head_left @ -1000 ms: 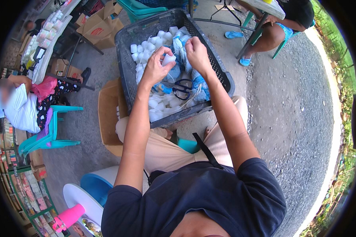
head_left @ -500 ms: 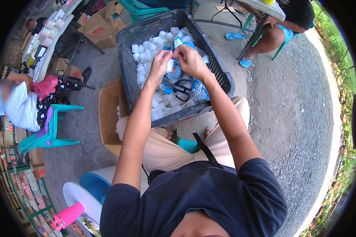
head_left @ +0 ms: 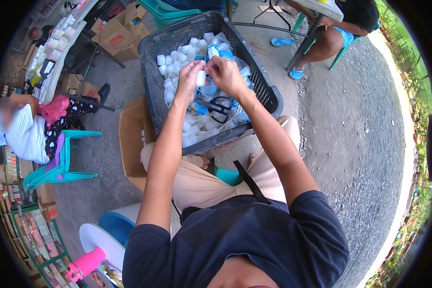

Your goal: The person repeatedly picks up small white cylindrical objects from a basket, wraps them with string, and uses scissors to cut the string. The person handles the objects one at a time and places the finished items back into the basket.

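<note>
Over a black plastic crate (head_left: 150, 72), my two hands meet with their fingertips almost touching. My left hand (head_left: 189, 82) pinches a small white cylinder (head_left: 201, 78), which hangs just under its fingers. Closed in a pinch beside it, my right hand (head_left: 227, 76) has something too small to make out at its fingertips, perhaps a thread. Many similar white cylinders (head_left: 189, 50) fill the crate, with blue-and-white material (head_left: 211, 89) and pale strings among them. Dark-handled scissors (head_left: 220, 109) lie on top, nearer to me than my hands.
An open cardboard box (head_left: 132, 139) stands left of the crate. Further left, a person in a white shirt (head_left: 29, 132) sits by a teal chair (head_left: 65, 163) and a long table (head_left: 62, 62). Another person sits at far right near a table leg (head_left: 302, 50). A pink tumbler (head_left: 87, 264) is at lower left.
My hands stay close together over the crate, with small finger movements. The white cylinder shows slightly more below my left fingers. The whole view has shifted a little.
</note>
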Motion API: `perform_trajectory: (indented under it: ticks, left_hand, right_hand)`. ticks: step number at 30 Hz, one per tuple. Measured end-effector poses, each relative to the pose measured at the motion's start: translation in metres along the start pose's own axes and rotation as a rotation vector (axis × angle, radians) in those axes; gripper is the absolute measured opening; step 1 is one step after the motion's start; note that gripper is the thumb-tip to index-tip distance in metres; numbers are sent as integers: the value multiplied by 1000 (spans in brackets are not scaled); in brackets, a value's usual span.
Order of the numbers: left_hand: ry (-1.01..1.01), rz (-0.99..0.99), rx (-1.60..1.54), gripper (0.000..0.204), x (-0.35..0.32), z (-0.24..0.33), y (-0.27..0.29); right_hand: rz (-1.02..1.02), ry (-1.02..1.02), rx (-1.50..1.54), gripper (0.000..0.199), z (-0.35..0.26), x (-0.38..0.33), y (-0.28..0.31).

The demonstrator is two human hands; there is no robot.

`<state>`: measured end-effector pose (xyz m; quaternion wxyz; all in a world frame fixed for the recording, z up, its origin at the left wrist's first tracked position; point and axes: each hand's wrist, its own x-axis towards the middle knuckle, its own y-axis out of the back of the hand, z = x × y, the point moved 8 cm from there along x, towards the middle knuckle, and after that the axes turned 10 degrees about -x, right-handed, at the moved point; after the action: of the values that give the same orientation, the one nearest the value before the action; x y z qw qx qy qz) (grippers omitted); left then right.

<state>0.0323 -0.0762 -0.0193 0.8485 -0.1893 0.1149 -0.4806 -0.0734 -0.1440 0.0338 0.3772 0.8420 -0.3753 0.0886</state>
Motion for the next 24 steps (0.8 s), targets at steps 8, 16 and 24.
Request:
perform_trajectory:
  ticks: [8, 16, 24]
  left_hand:
    - [-35, 3, 94, 16, 2, 3, 2]
    - [-108, -119, 141, 17, 1, 6, -15]
    - [-161, -135, 97, 12, 1, 8, -11]
  right_hand:
    - [75, 43, 33, 6, 2, -1, 2]
    - [147, -218, 305, 8, 28, 1, 5]
    - [144, -157, 162, 10, 20, -1, 2]
